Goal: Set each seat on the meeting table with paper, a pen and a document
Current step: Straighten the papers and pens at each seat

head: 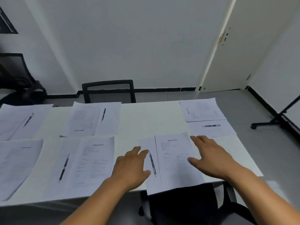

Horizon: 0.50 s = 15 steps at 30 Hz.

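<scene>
Fingers of both hands spread flat beside pen.

Both hands flat on near-right doc w/ pen, table edge.

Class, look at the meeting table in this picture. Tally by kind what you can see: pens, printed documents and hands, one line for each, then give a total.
Pens: 5
Printed documents: 5
Hands: 2, left hand, right hand
Total: 12
</scene>
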Each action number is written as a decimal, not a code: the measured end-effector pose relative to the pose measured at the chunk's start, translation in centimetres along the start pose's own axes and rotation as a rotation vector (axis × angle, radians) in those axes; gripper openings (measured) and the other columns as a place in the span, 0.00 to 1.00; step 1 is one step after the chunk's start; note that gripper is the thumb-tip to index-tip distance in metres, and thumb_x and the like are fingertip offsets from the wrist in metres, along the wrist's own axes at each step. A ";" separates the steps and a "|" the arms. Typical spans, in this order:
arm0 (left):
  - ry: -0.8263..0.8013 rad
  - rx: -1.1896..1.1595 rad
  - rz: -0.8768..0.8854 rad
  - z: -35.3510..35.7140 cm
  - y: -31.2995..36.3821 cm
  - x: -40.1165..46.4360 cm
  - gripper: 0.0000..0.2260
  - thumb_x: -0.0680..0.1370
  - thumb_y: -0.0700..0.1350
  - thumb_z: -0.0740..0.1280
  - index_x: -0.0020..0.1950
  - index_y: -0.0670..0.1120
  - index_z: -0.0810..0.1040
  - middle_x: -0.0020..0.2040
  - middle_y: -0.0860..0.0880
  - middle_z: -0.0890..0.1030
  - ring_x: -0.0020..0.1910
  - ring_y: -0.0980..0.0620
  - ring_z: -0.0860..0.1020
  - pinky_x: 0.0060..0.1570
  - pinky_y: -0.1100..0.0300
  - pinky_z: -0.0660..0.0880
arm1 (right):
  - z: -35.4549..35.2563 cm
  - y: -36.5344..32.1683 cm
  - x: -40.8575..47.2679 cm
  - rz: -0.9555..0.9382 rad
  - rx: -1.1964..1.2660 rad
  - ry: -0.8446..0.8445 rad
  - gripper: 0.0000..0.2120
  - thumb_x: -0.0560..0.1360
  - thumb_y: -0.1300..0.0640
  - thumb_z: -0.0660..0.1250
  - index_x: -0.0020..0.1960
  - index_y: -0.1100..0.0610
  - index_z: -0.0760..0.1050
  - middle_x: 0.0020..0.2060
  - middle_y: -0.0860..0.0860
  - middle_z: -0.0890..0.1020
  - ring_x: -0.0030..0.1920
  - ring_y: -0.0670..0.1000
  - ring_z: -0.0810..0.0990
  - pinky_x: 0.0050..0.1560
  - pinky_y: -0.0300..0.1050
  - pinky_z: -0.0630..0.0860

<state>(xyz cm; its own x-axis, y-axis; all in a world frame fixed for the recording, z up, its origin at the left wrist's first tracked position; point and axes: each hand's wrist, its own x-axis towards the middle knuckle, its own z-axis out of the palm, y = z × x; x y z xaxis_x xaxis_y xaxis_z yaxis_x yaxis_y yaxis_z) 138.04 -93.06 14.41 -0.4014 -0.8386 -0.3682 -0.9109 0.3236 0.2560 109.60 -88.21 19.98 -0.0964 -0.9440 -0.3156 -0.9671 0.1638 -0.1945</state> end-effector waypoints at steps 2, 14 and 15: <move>-0.023 0.016 -0.005 0.7 0.5 0.4 0.37 0.82 0.61 0.64 0.88 0.58 0.52 0.89 0.51 0.52 0.85 0.47 0.61 0.80 0.45 0.63 | 0.9 1.1 0.3 0.002 0.008 -0.015 0.40 0.80 0.38 0.63 0.86 0.47 0.51 0.83 0.47 0.60 0.79 0.53 0.64 0.73 0.50 0.68; -0.191 0.058 -0.098 7.7 2.4 3.5 0.39 0.81 0.61 0.66 0.88 0.57 0.53 0.89 0.49 0.53 0.84 0.45 0.61 0.79 0.45 0.64 | 8.9 4.8 4.6 -0.083 0.029 -0.177 0.41 0.80 0.39 0.62 0.86 0.49 0.50 0.84 0.48 0.58 0.80 0.53 0.63 0.77 0.49 0.66; -0.196 0.072 -0.092 8.3 2.4 3.9 0.39 0.81 0.61 0.66 0.88 0.56 0.53 0.88 0.49 0.54 0.84 0.44 0.62 0.79 0.45 0.64 | 9.4 4.9 5.0 -0.084 0.025 -0.195 0.41 0.80 0.39 0.62 0.87 0.49 0.50 0.84 0.49 0.58 0.80 0.53 0.63 0.77 0.49 0.66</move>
<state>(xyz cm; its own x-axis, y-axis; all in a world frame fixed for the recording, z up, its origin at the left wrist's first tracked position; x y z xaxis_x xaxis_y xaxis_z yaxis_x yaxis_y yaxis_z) 133.49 -91.94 6.21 -0.3208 -0.7670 -0.5557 -0.9462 0.2863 0.1511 106.57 -89.40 8.71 0.0336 -0.8819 -0.4703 -0.9634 0.0967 -0.2500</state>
